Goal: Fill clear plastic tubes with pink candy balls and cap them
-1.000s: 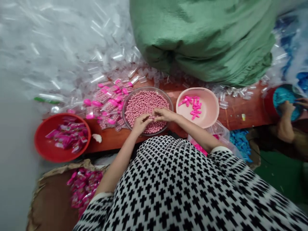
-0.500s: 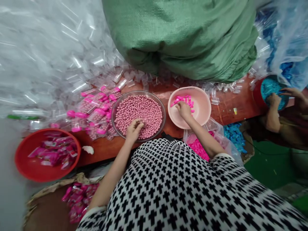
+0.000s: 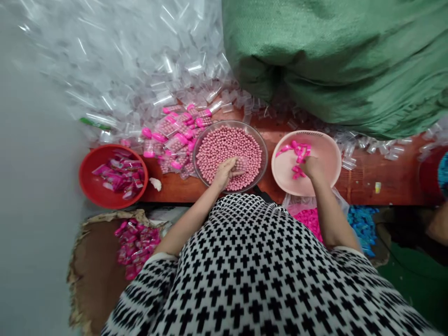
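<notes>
**A:** How do the arms lie?

**B:** Both reach away from the body over the near edge of the table [image 3: 378, 168]. The left forearm slants up and to the right, and the left hand [image 3: 226, 172] sits inside the clear bowl [image 3: 229, 122], at its near side. The right forearm runs almost straight away from the body, and the right hand [image 3: 311, 167] is in the pale pink bowl [image 3: 327, 154], palm down.

**A:** And the hands themselves?

**B:** The left one is curled narrowly round a small clear tube [image 3: 241, 163], which it holds low against the pink beads [image 3: 224, 147]. The right hand's fingers are bent down onto the bright pink caps [image 3: 299, 150]. Whether they pinch one, I cannot tell.

**A:** How much room is there around them?

**B:** It is tight. The two bowls stand just beside each other, both close to the table's near edge. A pile of filled tubes [image 3: 175, 140] touches the clear bowl's left rim, and a red bowl [image 3: 89, 182] stands farther left. A heap of empty tubes [image 3: 140, 70] and a green sack [image 3: 332, 60] close off the far side. Bare wood shows to the right of the pale pink bowl. Below the right forearm a plastic bag [image 3: 304, 217] of pink pieces hangs near the table edge.
</notes>
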A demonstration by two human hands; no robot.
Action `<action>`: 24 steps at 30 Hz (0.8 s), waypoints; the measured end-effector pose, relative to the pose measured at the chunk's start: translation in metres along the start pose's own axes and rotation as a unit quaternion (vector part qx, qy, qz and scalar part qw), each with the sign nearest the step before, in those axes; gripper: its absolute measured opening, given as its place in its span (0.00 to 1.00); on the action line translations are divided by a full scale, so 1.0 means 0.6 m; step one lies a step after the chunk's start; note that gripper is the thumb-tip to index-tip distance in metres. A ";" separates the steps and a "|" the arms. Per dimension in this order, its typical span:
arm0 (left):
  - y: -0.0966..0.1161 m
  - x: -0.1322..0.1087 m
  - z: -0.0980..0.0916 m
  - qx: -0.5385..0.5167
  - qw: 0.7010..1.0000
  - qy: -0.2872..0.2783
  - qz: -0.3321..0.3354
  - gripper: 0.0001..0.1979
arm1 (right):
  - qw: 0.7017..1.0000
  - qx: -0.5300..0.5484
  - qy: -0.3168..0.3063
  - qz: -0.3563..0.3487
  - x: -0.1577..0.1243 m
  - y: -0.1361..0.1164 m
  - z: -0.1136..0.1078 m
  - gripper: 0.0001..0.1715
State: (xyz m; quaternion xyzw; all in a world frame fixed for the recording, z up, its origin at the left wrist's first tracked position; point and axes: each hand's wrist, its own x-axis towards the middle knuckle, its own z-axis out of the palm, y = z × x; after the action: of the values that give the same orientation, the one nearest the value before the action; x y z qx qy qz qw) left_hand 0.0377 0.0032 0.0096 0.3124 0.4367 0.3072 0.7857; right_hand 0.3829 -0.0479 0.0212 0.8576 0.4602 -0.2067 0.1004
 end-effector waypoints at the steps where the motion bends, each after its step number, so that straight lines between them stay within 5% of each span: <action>1: -0.002 0.001 0.004 0.014 1.000 -0.010 0.010 0.28 | 0.998 0.040 0.039 -0.011 -0.016 -0.001 -0.010 0.20; 3: -0.007 0.004 0.012 0.059 0.997 -0.022 0.036 0.30 | 0.980 0.159 0.096 -0.066 -0.052 -0.023 -0.030 0.22; 6: -0.007 0.001 0.023 0.124 0.989 -0.029 0.077 0.31 | 0.902 0.328 0.091 -0.267 -0.103 -0.093 -0.057 0.21; 9: 0.004 -0.008 0.027 0.167 0.979 -0.038 0.112 0.30 | 0.840 0.287 0.030 -0.459 -0.134 -0.166 -0.083 0.21; 11: 0.014 -0.016 0.023 0.192 0.971 -0.052 0.132 0.28 | 0.821 0.220 -0.021 -0.526 -0.140 -0.200 -0.094 0.22; 14: 0.025 -0.024 0.008 0.210 0.965 -0.062 0.145 0.25 | 0.822 0.125 -0.067 -0.551 -0.135 -0.232 -0.097 0.24; 18: 0.028 -0.028 -0.020 0.194 0.968 0.003 0.161 0.27 | 0.831 0.088 -0.067 -0.545 -0.123 -0.248 -0.085 0.22; 24: 0.022 -0.038 -0.037 0.130 0.981 0.023 0.142 0.29 | 0.844 0.299 -0.018 -0.445 -0.121 -0.255 -0.060 0.21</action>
State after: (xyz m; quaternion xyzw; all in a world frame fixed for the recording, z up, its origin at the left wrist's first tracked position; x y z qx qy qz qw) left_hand 0.0056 -0.0007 0.0216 0.4637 0.4423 0.3633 0.6763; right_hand 0.2294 -0.0038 0.0886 0.5452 0.7064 -0.3722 -0.2553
